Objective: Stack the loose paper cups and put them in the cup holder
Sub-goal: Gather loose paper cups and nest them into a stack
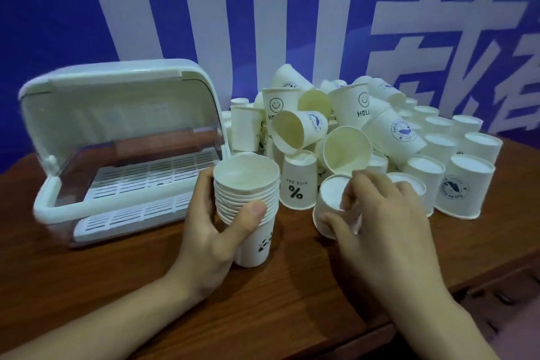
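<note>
My left hand (pixel 216 225) grips an upright stack of white paper cups (pixel 247 190), its mouth facing up, just right of the cup holder. My right hand (pixel 377 213) closes its fingers on a single upside-down cup (pixel 330 199) at the front of the pile, lifted and tilted. A heap of loose white cups (pixel 344 126), some printed with a smiley or a percent sign, fills the middle and right of the table. The cup holder (pixel 117 131) is a white plastic box with its clear lid raised and a slotted tray inside.
The wooden table (pixel 292 286) ends at a front edge on the lower right. A blue and white banner wall (pixel 263 9) stands right behind the holder and the cups. Upside-down cups stand in rows at the far right (pixel 467 178).
</note>
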`<state>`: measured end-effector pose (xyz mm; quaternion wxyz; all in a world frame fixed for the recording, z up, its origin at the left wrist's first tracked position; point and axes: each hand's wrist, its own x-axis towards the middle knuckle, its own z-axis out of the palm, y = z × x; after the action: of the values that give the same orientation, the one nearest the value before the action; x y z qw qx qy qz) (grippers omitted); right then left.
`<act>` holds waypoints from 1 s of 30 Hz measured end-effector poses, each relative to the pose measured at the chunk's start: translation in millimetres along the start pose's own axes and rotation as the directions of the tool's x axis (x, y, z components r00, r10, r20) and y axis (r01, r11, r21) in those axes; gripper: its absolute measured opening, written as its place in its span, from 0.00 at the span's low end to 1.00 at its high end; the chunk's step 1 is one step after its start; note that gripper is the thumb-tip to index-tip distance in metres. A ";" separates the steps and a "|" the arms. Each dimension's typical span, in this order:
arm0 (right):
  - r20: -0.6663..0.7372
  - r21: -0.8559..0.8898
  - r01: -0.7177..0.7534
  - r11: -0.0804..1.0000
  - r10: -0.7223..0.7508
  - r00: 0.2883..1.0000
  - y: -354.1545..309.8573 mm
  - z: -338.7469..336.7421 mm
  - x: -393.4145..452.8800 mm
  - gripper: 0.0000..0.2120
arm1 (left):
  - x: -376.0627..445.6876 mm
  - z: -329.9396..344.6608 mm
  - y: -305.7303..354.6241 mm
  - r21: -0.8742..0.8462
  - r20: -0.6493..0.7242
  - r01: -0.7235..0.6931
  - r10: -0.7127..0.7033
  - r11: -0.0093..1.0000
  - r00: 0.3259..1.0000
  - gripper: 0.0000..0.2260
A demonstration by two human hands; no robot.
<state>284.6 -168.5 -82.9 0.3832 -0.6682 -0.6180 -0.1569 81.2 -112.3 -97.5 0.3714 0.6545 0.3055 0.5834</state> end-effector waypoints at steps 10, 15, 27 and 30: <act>0.230 0.699 -0.337 0.630 0.249 0.941 -35.9 -35.6 24.6 0.14 | 3.6 -6.6 -5.7 0.040 0.147 0.074 -0.079 0.996 0.986 0.34; -0.003 0.832 -0.113 0.543 0.208 0.978 -67.9 -35.1 18.0 0.20 | 2.4 -5.9 -7.8 0.029 0.152 0.105 -0.108 0.994 0.983 0.36; 0.110 0.655 -0.178 0.734 0.140 0.984 -64.5 11.3 18.5 0.32 | 2.5 -7.1 -11.6 -0.060 0.201 0.121 -0.107 0.991 0.974 0.36; 0.073 0.793 -0.123 0.597 0.107 0.992 -61.5 7.6 24.8 0.29 | 2.7 -10.4 -11.0 -0.063 0.212 0.112 -0.096 0.992 0.973 0.41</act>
<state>229.0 -149.2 -51.4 0.6440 -0.4680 -0.5822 0.1652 71.7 -102.7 -104.9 0.4556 0.6809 0.2768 0.5023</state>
